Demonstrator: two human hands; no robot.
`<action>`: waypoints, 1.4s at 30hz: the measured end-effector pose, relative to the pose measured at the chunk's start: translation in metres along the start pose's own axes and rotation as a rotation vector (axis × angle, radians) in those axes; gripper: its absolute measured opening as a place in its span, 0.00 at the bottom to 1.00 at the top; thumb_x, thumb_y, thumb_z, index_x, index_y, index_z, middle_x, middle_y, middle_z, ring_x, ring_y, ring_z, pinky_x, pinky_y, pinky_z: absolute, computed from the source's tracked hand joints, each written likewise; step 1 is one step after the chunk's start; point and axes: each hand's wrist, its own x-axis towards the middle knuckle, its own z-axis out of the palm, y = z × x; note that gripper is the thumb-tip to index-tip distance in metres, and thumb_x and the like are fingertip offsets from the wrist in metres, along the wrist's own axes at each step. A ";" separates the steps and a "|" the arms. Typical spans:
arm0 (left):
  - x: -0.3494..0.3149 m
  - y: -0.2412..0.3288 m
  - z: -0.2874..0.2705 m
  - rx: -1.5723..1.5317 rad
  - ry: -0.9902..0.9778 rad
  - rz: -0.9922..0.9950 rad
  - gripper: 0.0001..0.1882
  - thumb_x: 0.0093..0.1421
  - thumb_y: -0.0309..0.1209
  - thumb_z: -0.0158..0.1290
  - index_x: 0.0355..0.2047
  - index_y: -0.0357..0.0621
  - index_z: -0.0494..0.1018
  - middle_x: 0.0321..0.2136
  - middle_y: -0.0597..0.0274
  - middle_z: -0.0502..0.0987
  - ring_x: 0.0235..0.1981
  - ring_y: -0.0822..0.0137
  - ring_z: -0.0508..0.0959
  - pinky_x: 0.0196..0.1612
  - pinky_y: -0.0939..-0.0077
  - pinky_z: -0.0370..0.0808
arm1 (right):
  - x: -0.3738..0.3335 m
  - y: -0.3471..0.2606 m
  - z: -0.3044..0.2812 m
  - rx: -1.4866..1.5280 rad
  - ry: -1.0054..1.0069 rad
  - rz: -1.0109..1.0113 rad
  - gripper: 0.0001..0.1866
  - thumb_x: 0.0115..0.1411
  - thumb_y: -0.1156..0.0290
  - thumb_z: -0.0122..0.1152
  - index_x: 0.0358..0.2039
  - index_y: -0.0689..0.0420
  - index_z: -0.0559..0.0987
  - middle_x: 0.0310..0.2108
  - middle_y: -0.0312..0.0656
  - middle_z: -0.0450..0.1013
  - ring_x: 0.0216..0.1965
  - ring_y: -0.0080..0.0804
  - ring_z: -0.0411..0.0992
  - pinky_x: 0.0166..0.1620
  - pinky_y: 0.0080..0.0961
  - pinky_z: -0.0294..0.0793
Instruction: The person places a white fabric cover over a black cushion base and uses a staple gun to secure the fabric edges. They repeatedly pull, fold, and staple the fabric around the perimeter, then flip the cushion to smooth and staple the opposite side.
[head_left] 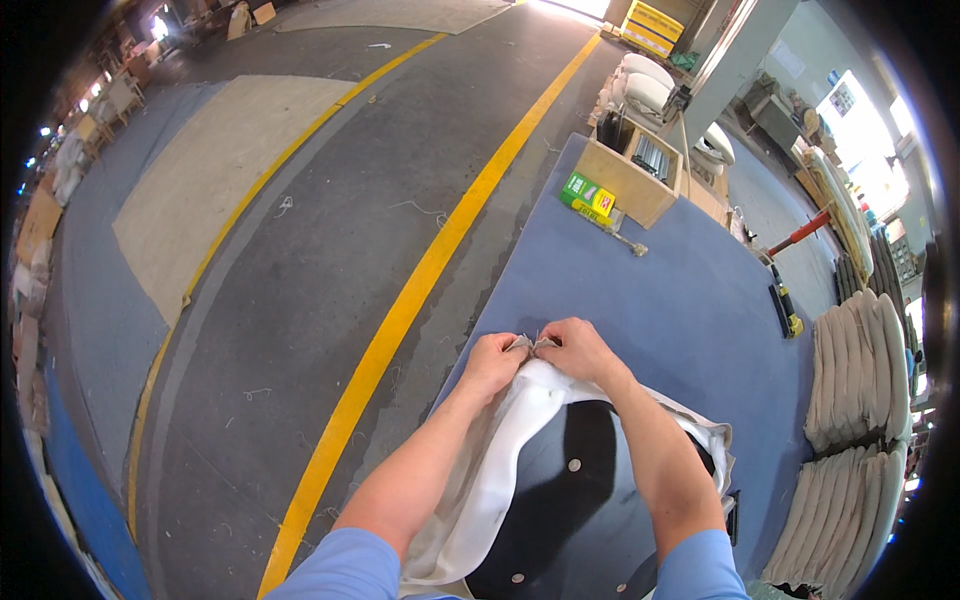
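Both hands pinch the loose border of a white fabric cover (541,400), the left hand (492,362) on one side and the right hand (578,350) just beside it, thumbs and fingertips closed on the cloth with a narrow gap between the two grips. The cover runs around a dark, smooth panel (562,510) with small pale round discs on its face; the hands work at the panel's far edge, and the white cloth is folded in along its left edge and bunched at its far right corner. Cover and panel lie on a blue worktable (690,290), the hands near its left edge.

At the table's far edge sits an open wooden box (645,185) holding dark and metallic pieces. Just in front of it, near the far left corner, are a green-and-yellow carton (587,193) and a slender tool (626,237) with a metal end. A black-and-yellow hand tool (785,303) lies by the right edge, beyond which stand two stacks of pale cushions (855,375).
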 end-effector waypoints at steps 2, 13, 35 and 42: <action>-0.001 0.005 0.003 -0.017 -0.039 -0.020 0.05 0.65 0.27 0.61 0.37 0.38 0.84 0.32 0.67 0.84 0.32 0.76 0.78 0.37 0.75 0.75 | -0.002 0.008 0.001 0.018 0.020 0.001 0.13 0.57 0.65 0.68 0.38 0.60 0.87 0.31 0.54 0.82 0.34 0.50 0.81 0.41 0.40 0.78; -0.005 0.008 0.002 0.021 -0.031 0.016 0.06 0.63 0.26 0.62 0.39 0.37 0.85 0.32 0.67 0.84 0.33 0.75 0.80 0.38 0.75 0.76 | -0.002 0.018 0.000 0.118 -0.004 0.034 0.12 0.60 0.67 0.66 0.39 0.60 0.87 0.28 0.52 0.81 0.30 0.42 0.78 0.38 0.38 0.76; -0.002 0.005 0.002 0.064 0.004 0.005 0.05 0.64 0.28 0.62 0.37 0.40 0.84 0.30 0.69 0.83 0.30 0.76 0.77 0.35 0.74 0.74 | 0.021 -0.009 -0.009 0.184 -0.197 0.271 0.12 0.52 0.71 0.64 0.36 0.60 0.85 0.31 0.39 0.79 0.36 0.31 0.75 0.41 0.31 0.75; -0.008 0.011 -0.001 -0.002 -0.035 -0.011 0.05 0.64 0.28 0.63 0.37 0.39 0.85 0.30 0.68 0.84 0.31 0.76 0.77 0.36 0.75 0.73 | 0.026 -0.021 -0.009 0.118 -0.226 0.343 0.11 0.50 0.70 0.65 0.35 0.59 0.84 0.32 0.40 0.79 0.37 0.34 0.75 0.43 0.33 0.75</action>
